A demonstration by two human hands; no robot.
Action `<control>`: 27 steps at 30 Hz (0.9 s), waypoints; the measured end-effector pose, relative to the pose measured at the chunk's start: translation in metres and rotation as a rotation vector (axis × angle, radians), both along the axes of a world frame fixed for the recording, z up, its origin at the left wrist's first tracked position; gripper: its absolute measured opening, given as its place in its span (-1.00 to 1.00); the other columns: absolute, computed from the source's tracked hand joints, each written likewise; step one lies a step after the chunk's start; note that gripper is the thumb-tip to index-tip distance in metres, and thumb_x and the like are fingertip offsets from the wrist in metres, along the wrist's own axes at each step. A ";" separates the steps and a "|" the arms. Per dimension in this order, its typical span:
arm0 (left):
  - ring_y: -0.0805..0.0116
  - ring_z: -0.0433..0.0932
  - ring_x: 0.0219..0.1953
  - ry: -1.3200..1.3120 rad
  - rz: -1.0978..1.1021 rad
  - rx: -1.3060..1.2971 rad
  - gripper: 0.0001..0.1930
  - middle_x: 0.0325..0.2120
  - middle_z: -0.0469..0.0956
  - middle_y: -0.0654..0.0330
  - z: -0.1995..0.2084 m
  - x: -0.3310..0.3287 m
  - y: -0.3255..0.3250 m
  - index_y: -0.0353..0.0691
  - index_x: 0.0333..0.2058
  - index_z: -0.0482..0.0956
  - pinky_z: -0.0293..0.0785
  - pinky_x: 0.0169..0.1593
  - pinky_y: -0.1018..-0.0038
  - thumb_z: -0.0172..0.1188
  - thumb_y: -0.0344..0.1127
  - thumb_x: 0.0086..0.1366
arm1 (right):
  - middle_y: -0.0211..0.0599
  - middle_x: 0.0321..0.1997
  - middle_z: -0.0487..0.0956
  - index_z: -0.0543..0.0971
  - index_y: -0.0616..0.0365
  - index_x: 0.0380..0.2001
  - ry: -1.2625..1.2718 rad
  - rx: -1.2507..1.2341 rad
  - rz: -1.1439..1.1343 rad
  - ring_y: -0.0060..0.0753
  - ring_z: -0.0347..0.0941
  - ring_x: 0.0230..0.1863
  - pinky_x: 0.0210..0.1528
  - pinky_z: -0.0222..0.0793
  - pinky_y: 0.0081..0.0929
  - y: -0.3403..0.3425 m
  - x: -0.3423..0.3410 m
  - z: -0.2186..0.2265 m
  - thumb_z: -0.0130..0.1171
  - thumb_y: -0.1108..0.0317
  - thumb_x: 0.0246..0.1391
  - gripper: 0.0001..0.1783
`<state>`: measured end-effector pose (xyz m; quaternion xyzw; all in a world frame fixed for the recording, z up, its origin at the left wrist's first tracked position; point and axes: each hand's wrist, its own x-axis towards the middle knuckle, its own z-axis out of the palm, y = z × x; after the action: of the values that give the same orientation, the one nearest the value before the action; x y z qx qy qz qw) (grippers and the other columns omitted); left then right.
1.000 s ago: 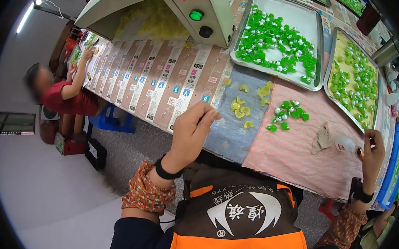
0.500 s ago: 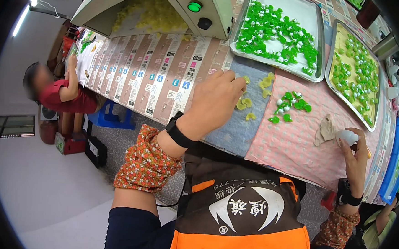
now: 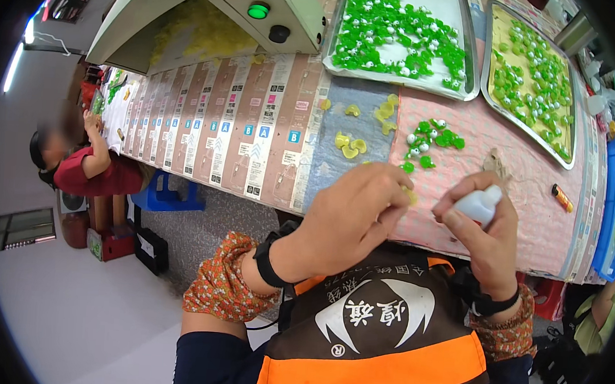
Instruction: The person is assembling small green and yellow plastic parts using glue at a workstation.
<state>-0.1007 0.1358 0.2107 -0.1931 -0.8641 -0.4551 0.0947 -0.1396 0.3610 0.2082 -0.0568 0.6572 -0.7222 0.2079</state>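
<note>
My left hand [image 3: 359, 213] is closed in a pinch over the table's front edge, with a small yellow curved piece [image 3: 411, 196] showing at its fingertips. In my right hand [image 3: 491, 242] is a small white squeeze bottle [image 3: 478, 205], tilted, its capped end up and to the right. The two hands are apart but close. Several loose yellow curved pieces [image 3: 350, 147] lie on the blue cloth [image 3: 333, 176]. Beyond my hands, a cluster of green pieces with white balls [image 3: 423, 141] rests on the pink cloth [image 3: 530, 230].
Two metal trays stand at the back: one white-lined tray [image 3: 445, 14] and one yellow-lined tray [image 3: 500, 98], both holding green pieces. A beige rag [image 3: 494, 163] and an orange-and-black tube [image 3: 562, 198] lie right. A machine housing [image 3: 294, 15] stands back left. A person in red [image 3: 87, 168] sits left.
My left hand has come toward me and right from the yellow pieces, with one at its fingertips. My right hand has brought the bottle left, from near the rag.
</note>
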 end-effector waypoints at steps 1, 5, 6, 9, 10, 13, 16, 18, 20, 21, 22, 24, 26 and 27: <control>0.13 0.58 -0.22 -0.007 -0.001 0.000 -0.75 -0.20 0.58 0.06 -0.002 0.004 0.003 -0.22 -0.24 0.48 0.49 -0.15 0.33 0.26 -0.62 0.13 | -0.43 -0.29 0.57 0.46 0.14 -0.19 -0.041 -0.045 0.013 -0.66 0.46 -0.27 -0.24 0.36 -0.66 -0.006 0.000 -0.002 0.34 0.49 0.04 -0.70; 0.17 0.61 -0.20 -0.043 -0.072 0.064 -0.73 -0.18 0.57 0.05 -0.011 0.017 0.007 -0.26 -0.21 0.48 0.54 -0.17 0.40 0.25 -0.65 0.13 | -0.47 -0.29 0.55 0.46 0.14 -0.20 -0.164 -0.079 0.053 -0.70 0.49 -0.27 -0.21 0.42 -0.68 -0.021 0.005 0.000 0.39 0.52 0.01 -0.67; 0.23 0.62 -0.18 -0.104 -0.033 0.102 -0.75 -0.17 0.57 0.06 -0.015 0.020 0.007 -0.28 -0.18 0.48 0.57 -0.16 0.45 0.23 -0.64 0.18 | -0.47 -0.29 0.54 0.46 0.14 -0.20 -0.180 -0.124 0.078 -0.71 0.50 -0.26 -0.21 0.44 -0.69 -0.021 0.007 -0.004 0.40 0.54 0.00 -0.65; 0.35 0.62 -0.13 -0.303 0.039 0.275 -0.79 -0.16 0.56 0.10 -0.014 0.025 0.010 -0.32 -0.12 0.47 0.62 -0.14 0.52 0.18 -0.61 0.28 | -0.47 -0.31 0.55 0.47 0.14 -0.21 -0.175 -0.087 0.059 -0.71 0.50 -0.26 -0.21 0.44 -0.68 -0.024 0.016 -0.012 0.39 0.54 0.02 -0.68; 0.42 0.61 -0.10 -0.438 0.071 0.408 -0.81 -0.15 0.55 0.11 -0.014 0.026 0.011 -0.35 -0.09 0.46 0.63 -0.12 0.54 0.15 -0.58 0.34 | -0.47 -0.31 0.55 0.47 0.14 -0.21 -0.177 -0.086 0.061 -0.71 0.50 -0.26 -0.21 0.44 -0.68 -0.025 0.017 -0.013 0.39 0.54 0.02 -0.68; 0.48 0.59 -0.11 -0.659 0.108 0.650 -0.84 -0.15 0.55 0.14 -0.022 0.030 0.013 -0.37 -0.08 0.47 0.62 -0.14 0.55 0.12 -0.53 0.40 | -0.47 -0.32 0.55 0.47 0.13 -0.22 -0.176 -0.097 0.073 -0.72 0.49 -0.25 -0.20 0.45 -0.68 -0.029 0.021 -0.014 0.36 0.55 0.03 -0.71; 0.51 0.58 -0.14 -0.701 0.105 0.768 -0.86 -0.18 0.54 0.16 -0.031 0.033 0.013 -0.37 -0.08 0.46 0.63 -0.15 0.55 0.10 -0.51 0.42 | -0.48 -0.32 0.54 0.47 0.14 -0.24 -0.165 -0.063 0.066 -0.73 0.48 -0.26 -0.20 0.44 -0.68 -0.030 0.022 -0.012 0.36 0.56 0.03 -0.72; 0.49 0.59 -0.17 -0.676 0.132 0.707 -0.86 -0.21 0.55 0.16 -0.030 0.035 0.015 -0.35 -0.10 0.48 0.63 -0.16 0.55 0.12 -0.54 0.39 | -0.50 -0.33 0.53 0.47 0.14 -0.26 -0.090 -0.011 0.124 -0.74 0.45 -0.30 -0.26 0.39 -0.70 -0.031 0.023 -0.014 0.36 0.56 0.03 -0.73; 0.46 0.60 -0.20 -0.650 0.161 0.643 -0.86 -0.23 0.55 0.15 -0.027 0.034 0.016 -0.34 -0.12 0.49 0.62 -0.17 0.54 0.14 -0.56 0.36 | -0.51 -0.35 0.53 0.47 0.14 -0.28 -0.049 0.004 0.122 -0.75 0.43 -0.33 -0.29 0.36 -0.70 -0.031 0.024 -0.019 0.36 0.55 0.03 -0.74; 0.41 0.61 -0.23 -0.457 0.158 0.344 -0.84 -0.25 0.55 0.14 -0.026 0.033 0.015 -0.33 -0.14 0.50 0.62 -0.18 0.53 0.15 -0.59 0.32 | -0.52 -0.36 0.52 0.48 0.13 -0.30 -0.010 0.018 0.120 -0.76 0.41 -0.36 -0.33 0.33 -0.71 -0.032 0.024 -0.021 0.36 0.55 0.03 -0.75; 0.36 0.62 -0.25 -0.262 0.150 0.047 -0.83 -0.27 0.55 0.13 -0.025 0.032 0.014 -0.32 -0.17 0.52 0.62 -0.19 0.52 0.17 -0.62 0.27 | -0.52 -0.36 0.52 0.48 0.13 -0.30 -0.012 0.018 0.122 -0.76 0.41 -0.36 -0.33 0.33 -0.71 -0.032 0.023 -0.021 0.36 0.55 0.03 -0.75; 0.31 0.61 -0.27 -0.186 0.146 0.023 -0.81 -0.28 0.55 0.11 -0.027 0.030 0.013 -0.31 -0.17 0.53 0.61 -0.20 0.51 0.19 -0.63 0.23 | -0.54 -0.39 0.51 0.48 0.14 -0.31 -0.096 0.029 0.137 -0.78 0.38 -0.39 -0.36 0.29 -0.71 -0.030 0.021 -0.018 0.36 0.55 0.02 -0.76; 0.26 0.61 -0.29 -0.107 0.139 -0.001 -0.79 -0.29 0.55 0.09 -0.027 0.030 0.014 -0.30 -0.18 0.54 0.61 -0.21 0.50 0.20 -0.64 0.20 | -0.54 -0.40 0.51 0.48 0.14 -0.31 -0.130 0.001 0.104 -0.78 0.39 -0.40 -0.37 0.31 -0.71 -0.031 0.021 -0.018 0.36 0.54 0.03 -0.76; 0.28 0.60 -0.27 -0.152 0.130 0.048 -0.77 -0.26 0.54 0.11 -0.027 0.030 0.014 -0.30 -0.16 0.54 0.61 -0.21 0.50 0.21 -0.64 0.20 | -0.55 -0.41 0.51 0.48 0.13 -0.31 -0.162 -0.029 0.071 -0.78 0.39 -0.41 -0.37 0.32 -0.70 -0.031 0.021 -0.019 0.36 0.54 0.03 -0.76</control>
<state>-0.0709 0.1500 0.1835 -0.0990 -0.8683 -0.4820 0.0628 -0.1186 0.3300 0.1887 -0.0244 0.6254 -0.7260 0.2850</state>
